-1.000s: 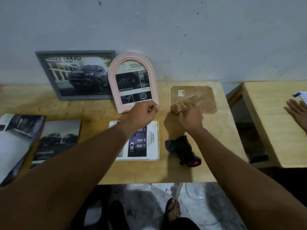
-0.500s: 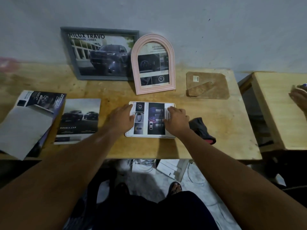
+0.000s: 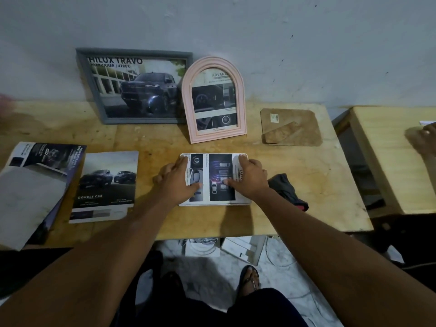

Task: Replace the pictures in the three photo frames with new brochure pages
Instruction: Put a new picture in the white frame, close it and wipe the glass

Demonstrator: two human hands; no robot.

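Now both hands, the left hand (image 3: 179, 182) and right hand (image 3: 247, 179), have left the pink arched frame (image 3: 213, 100) and press flat, fingers spread, on the white frame (image 3: 214, 203) before it, starting the third.

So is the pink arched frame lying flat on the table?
No, the pink arched frame stands upright, leaning against the wall beside the grey frame.
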